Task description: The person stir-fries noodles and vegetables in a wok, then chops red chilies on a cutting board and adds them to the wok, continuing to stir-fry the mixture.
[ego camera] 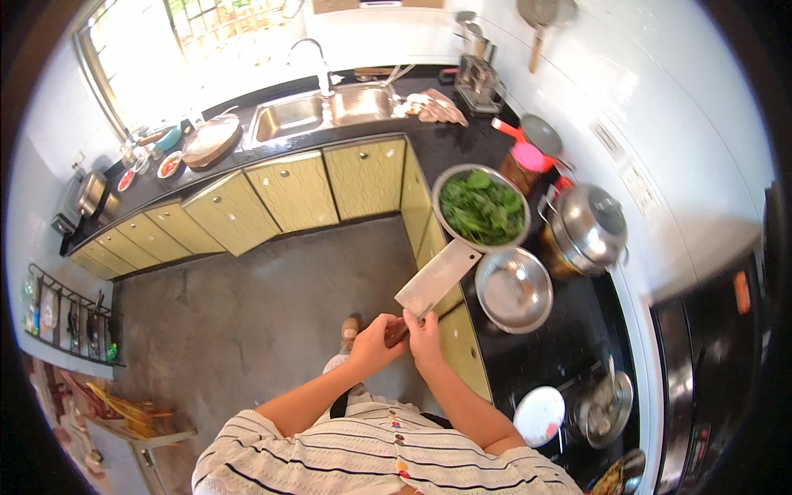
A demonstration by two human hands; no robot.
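A cleaver (437, 276) with a broad metal blade is held in front of my body, its blade pointing up and to the right. My left hand (375, 341) is closed around its dark handle. My right hand (423, 337) pinches the cleaver where the handle meets the blade. Beyond the blade's far end, a metal bowl of green leaves (482, 207) stands on the black counter. A second metal bowl (514, 290), with no food visible in it, stands just right of the blade.
The counter (557, 346) also holds a lidded steel pot (591, 229), a white plate (539, 416) and a pan (603, 408). Across the floor are a double sink (289, 119), a round chopping board (211, 141) and small dishes of red food (169, 165).
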